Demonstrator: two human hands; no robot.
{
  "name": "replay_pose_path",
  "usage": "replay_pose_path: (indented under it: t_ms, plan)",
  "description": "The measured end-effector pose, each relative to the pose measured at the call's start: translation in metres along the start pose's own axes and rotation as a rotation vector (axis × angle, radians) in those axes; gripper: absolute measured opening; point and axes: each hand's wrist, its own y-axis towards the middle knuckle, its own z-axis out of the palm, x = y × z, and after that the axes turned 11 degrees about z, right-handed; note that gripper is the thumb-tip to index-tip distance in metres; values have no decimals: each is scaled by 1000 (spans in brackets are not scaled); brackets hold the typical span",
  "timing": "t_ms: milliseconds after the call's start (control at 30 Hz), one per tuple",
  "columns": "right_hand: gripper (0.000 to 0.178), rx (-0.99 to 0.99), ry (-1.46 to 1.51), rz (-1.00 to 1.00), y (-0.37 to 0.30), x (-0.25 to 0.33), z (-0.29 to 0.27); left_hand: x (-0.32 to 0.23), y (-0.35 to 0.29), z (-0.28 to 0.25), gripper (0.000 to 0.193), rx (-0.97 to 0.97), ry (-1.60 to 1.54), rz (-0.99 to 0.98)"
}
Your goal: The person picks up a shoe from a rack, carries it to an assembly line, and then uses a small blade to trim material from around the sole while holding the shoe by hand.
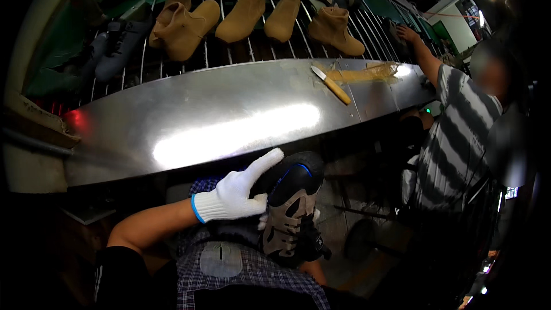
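Fingers of the left hand (234, 194), white-gloved, stand spread in a V at the side of the toe, one stretched toward the tip; no closed grip visible. Right hand (316, 216) mostly hidden under the shoe (293, 212); white fingertips show on both its sides, so judged gripping it from below.

Shoe: held above the lap, toe toward the near edge of the table (126, 120). Black toe with blue line, grey-brown upper, dark laces.

Progress: upper, toe and laces are in place, so it looks largely made up. Sole mostly out of sight; what is left cannot be told.

Table: metal. Knife (334, 88) with yellow handle lies on it, beside brown tape (367, 74).

Beyond: rack (252, 51) of metal bars with tan boots (244, 17) and dark shoes (121, 49). At right, a co-worker (459, 138) in a striped shirt reaches to the rack.
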Motion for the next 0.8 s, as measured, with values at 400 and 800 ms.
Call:
replay_pose_path:
  t_ms: [400,800]
  plan:
    - [74,-88,-163,-103,-13,-18,5,28,-9,27,91,153,-40,61]
    - [61,-259,-1100,-118,5,-2,37,-7,-30,27,98,4,-2,360]
